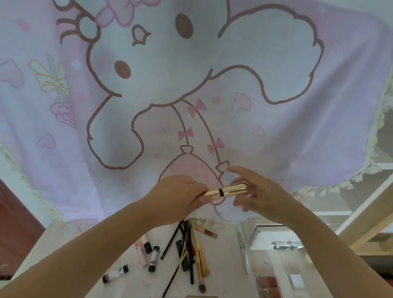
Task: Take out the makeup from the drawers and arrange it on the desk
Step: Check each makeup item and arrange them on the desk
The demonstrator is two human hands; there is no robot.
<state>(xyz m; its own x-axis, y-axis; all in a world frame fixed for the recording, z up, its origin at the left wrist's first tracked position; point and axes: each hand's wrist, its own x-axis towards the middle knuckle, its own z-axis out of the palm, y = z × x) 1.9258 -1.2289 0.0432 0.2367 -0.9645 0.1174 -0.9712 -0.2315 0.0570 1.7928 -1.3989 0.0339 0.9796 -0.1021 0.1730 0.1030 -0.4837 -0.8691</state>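
right now your left hand (179, 195) pinches one end of a small bundle of gold sticks (226, 191) bound by a dark band, holding it up above the far edge of the desk (74, 254), probably so you can look it over or free it before laying it down. your right hand (255, 194) sits at the bundle's other end with fingers spread and relaxed, blurred, and whether they touch the gold tips is hard to tell. below your wrists, near the middle of the desk, a crossed heap of pencils and brushes (190, 252) takes up the space, so a tidy spot there looks tight. toward the left edge lie three small tubes with dark caps (154, 258) and a pink tube (141, 253). toward the right edge sit an eyeshadow palette (270, 288) and a slim silver tool (244, 254). behind it all hangs a pink cartoon cloth (195, 79).
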